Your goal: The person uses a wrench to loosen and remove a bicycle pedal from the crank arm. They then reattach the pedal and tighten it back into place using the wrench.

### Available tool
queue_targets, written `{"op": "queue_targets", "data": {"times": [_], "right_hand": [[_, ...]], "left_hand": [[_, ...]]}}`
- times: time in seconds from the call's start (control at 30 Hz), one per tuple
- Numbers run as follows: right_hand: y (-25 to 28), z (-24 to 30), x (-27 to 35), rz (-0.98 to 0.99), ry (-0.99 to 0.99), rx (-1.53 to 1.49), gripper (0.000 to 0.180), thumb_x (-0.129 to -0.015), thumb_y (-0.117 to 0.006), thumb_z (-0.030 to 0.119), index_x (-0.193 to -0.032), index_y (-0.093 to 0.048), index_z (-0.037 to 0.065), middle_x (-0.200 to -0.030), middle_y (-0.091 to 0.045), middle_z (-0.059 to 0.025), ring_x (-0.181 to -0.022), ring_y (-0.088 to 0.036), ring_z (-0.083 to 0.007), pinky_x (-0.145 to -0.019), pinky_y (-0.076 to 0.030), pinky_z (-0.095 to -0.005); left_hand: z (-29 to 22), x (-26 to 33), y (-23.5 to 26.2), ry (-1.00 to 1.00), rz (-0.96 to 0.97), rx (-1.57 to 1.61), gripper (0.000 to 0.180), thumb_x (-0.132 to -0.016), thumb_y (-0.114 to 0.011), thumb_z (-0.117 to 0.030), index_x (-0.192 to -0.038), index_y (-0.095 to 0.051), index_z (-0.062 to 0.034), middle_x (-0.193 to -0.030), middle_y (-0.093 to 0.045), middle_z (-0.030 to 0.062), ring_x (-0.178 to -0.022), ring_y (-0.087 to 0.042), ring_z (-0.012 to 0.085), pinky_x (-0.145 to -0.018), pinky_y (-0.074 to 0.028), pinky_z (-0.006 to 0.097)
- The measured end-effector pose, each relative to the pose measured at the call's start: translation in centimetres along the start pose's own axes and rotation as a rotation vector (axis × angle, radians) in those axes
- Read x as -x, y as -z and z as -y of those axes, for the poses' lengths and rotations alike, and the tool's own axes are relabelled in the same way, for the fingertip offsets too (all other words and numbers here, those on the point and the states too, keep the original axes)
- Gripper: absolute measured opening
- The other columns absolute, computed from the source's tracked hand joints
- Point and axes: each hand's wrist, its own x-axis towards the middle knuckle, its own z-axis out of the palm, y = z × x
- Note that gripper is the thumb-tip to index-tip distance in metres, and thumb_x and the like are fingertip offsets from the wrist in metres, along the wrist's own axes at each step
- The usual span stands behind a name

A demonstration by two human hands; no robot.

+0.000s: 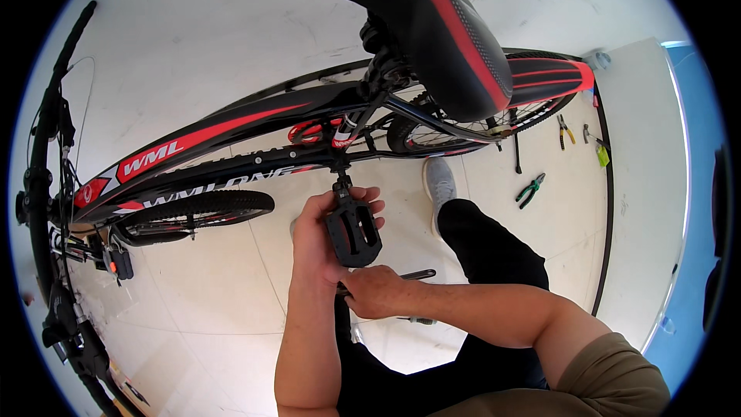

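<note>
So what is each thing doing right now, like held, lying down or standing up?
pedal: on the crank, gripped by left hand
right hand: closed on a dark tool below the pedal
bicycle: upright, above the hands
saddle: mounted on the bicycle
green pliers: lying on the floor, untouched
yellow pliers: lying on the floor, untouched

— Was there room around the pedal [353, 230]?

— Little above: the frame tubes [231, 147] and saddle [440, 23] crowded it, with the front wheel [197, 212] close on the left.

— And to the right?

— Open floor [494, 177] lay past the person's leg [494, 251], up to the green-handled pliers [529, 190].
</note>
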Motion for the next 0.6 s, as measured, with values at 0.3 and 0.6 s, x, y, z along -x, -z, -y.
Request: {"op": "queue_targets", "data": {"times": [0.3,0.6], "right_hand": [[0.2,0.3,0.4,-0.009,0.013,0.013,0.046,-0.086,-0.055,0.013,-0.127,-0.046,-0.006,-0.091,-0.069,-0.0216,-0.088,-0.068,-0.0387,-0.080,-0.051,-0.0514],[0.0,0.2,0.4,-0.028,0.014,-0.005,0.030,-0.086,-0.054,0.012,-0.111,-0.052,-0.005,-0.090,-0.068,-0.0217,-0.088,-0.068,-0.0389,-0.080,-0.051,-0.0511]], "left_hand": [[0.6,-0.7,0.8,0.018,0.125,0.125,0.040,-0.088,-0.053,-0.026,-0.111,-0.067,0.0039,-0.125,-0.062,0.0206,-0.109,-0.063,0.0346,-0.098,-0.050,0.055],[0.3,-0.9,1.3,0.063,0.076,0.211,0.030,-0.084,-0.062,-0.022,-0.100,-0.070,0.0018,-0.114,-0.066,0.0152,-0.102,-0.065,0.0330,-0.095,-0.052,0.054]]}}
